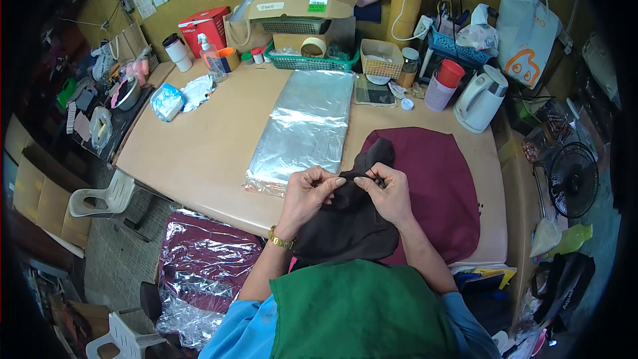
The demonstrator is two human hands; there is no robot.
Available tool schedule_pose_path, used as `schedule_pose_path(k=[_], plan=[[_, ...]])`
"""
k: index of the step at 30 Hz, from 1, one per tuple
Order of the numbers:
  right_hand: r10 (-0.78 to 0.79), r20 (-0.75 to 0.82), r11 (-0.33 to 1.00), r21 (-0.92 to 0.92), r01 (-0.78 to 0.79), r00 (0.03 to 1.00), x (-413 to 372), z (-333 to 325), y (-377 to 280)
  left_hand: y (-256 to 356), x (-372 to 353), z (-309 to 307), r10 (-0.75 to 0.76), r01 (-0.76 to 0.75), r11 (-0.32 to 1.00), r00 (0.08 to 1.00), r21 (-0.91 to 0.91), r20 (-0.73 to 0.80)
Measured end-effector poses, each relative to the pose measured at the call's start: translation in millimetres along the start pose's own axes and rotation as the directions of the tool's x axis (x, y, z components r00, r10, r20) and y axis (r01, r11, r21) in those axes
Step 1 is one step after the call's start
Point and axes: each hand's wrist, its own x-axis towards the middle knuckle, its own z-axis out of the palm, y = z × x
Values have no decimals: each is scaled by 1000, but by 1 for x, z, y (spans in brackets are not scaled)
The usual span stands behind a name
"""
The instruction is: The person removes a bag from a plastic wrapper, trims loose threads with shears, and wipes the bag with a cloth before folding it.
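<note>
Black cloth (345, 233) lies bunched at the table's front edge, partly over a maroon cloth (432, 186). My left hand (311, 193) pinches a fold of the black cloth between thumb and fingers. Close beside it on the right, my right hand (387, 193) pinches the same fold, the two thumbs nearly meeting. A loose end of the black cloth rises beyond the hands. Behind and to the left, a stack of clear plastic bags (302, 126) lies flat on the table (199, 139).
Along the back stand a green basket (312, 63), a spray bottle (211, 60), a tumbler (177, 52), a red cup (450, 74) and a white kettle (482, 98). Plastic-wrapped maroon fabric (206, 259) lies below the table's front left edge. A fan (573, 179) is at the right.
</note>
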Motion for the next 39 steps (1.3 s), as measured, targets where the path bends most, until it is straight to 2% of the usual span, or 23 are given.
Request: schedule_pose_path(k=[5, 8, 10, 11, 13, 17, 19, 20, 22, 23, 24, 26, 27, 28, 30, 35, 39], plan=[[0, -41, 994, 108, 4, 999, 2, -6, 1, -1, -2, -8, -6, 7, 998, 1000, -59, 25], [-4, -59, 989, 144, 12, 998, 5, -9, 0, -4, -3, -20, -9, 7, 999, 999, 47, 45], [-25, -49, 991, 129, 31, 998, 5, -8, 5, -5, -5, -22, 2, 12, 990, 995, -140, 99], [-27, -50, 991, 128, 33, 998, 6, -7, 6, -8, -5, -25, 4, 10, 990, 995, -140, 100], [-21, -61, 984, 174, 31, 998, 5, -5, 8, -15, -5, -29, 69, 1, 909, 986, -417, 154], [-22, -16, 992, 127, 24, 1000, 4, -3, 5, -7, -11, -25, 48, 56, 859, 981, -509, 189], [25, -58, 990, 139, -17, 998, 5, 0, 2, 10, -14, -13, 39, 98, 774, 979, -625, 202], [24, -57, 990, 140, -16, 998, 3, 4, -5, 8, -14, -15, 40, 96, 775, 979, -625, 201], [-194, -319, 981, -44, 190, 928, -1, 11, -25, 2, -14, -20, 2, 194, 722, 959, -664, 282], [-321, -244, 935, -234, 266, 915, -2, 3, -28, 1, -14, -19, 4, 190, 722, 960, -665, 279], [-324, -241, 934, -233, 270, 915, -4, 0, -35, 0, -14, -17, 29, 181, 692, 960, -699, 277], [-564, -91, 696, -587, 414, 821, -12, -4, -51, 1, -15, -13, 55, 168, 661, 961, -731, 271], [-604, -54, 633, -638, 438, 795, -13, -4, -55, 2, -16, -11, 63, 161, 651, 963, -742, 263], [-607, -53, 632, -637, 441, 793, -13, -3, -57, 4, -17, -9, 72, 153, 640, 964, -753, 256], [-653, 25, 524, -706, 476, 757, -13, -3, -59, 7, -20, -7, 63, 144, 656, 968, -741, 244], [-693, 29, 514, -681, 522, 720, -9, 3, -59, 6, -23, -6, 68, 128, 696, 968, -706, 243], [-728, 61, 455, -702, 548, 683, -4, 5, -55, 6, -23, -5, 96, 106, 734, 962, -671, 257]])
